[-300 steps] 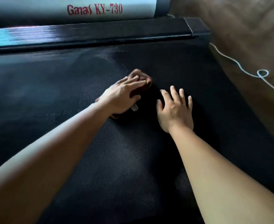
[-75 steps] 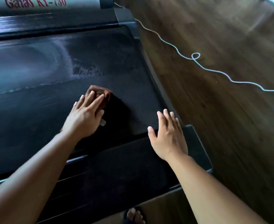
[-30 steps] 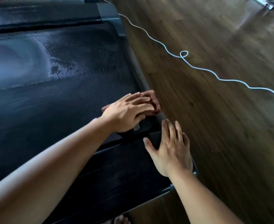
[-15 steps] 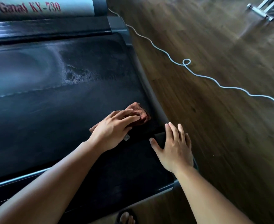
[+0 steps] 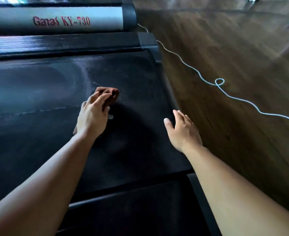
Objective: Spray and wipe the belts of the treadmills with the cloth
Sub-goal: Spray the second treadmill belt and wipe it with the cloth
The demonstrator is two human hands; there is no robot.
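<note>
The cloth [image 5: 110, 94] is small, reddish brown and all bunched up into a lump. It sits on the black belt [image 5: 38, 103] of the treadmill, near the middle and a bit to the right. The left hand [image 5: 92, 117] lies on top of its near part, with the fingers stretched out flat and pressing down. A little white tag [image 5: 111, 117] pokes out beside the thumb.

The belt has tiny bumps all over it. On its far left part there is a pale, shiny, curved smear. A thin pale line runs across the belt.

The right hand [image 5: 182, 132] is open with loose fingers, at the right edge of the belt. I cannot tell if it touches.

A white cord [image 5: 219, 82] with a little loop lies on the brown wooden floor [image 5: 234, 48].
</note>
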